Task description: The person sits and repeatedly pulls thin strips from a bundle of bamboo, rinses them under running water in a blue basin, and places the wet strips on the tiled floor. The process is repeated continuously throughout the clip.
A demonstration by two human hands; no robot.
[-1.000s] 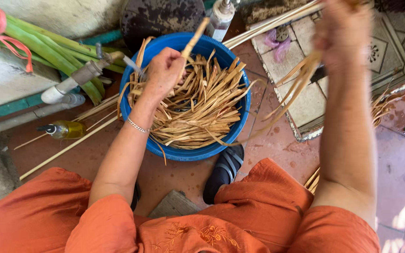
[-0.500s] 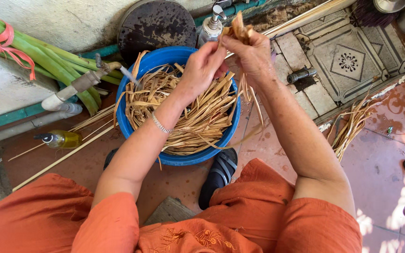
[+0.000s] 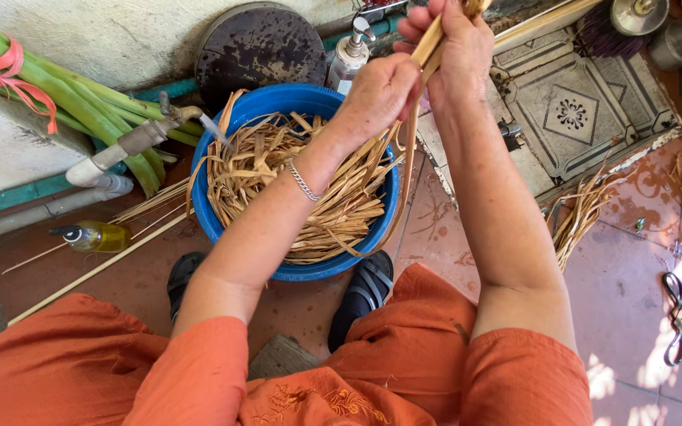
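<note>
- Gripping: left hand (image 3: 376,95) and right hand (image 3: 455,43), both pinching one dried leaf strip (image 3: 428,49).
- Hanging: strip's tail, trailing over blue basin (image 3: 309,272) holding more strips.

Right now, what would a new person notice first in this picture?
First the blue basin in the middle, full of tan dried strips. Above its right rim, the left hand and right hand grip a few strips together. At upper left lies a bundle of green stalks tied with a pink band.
</note>
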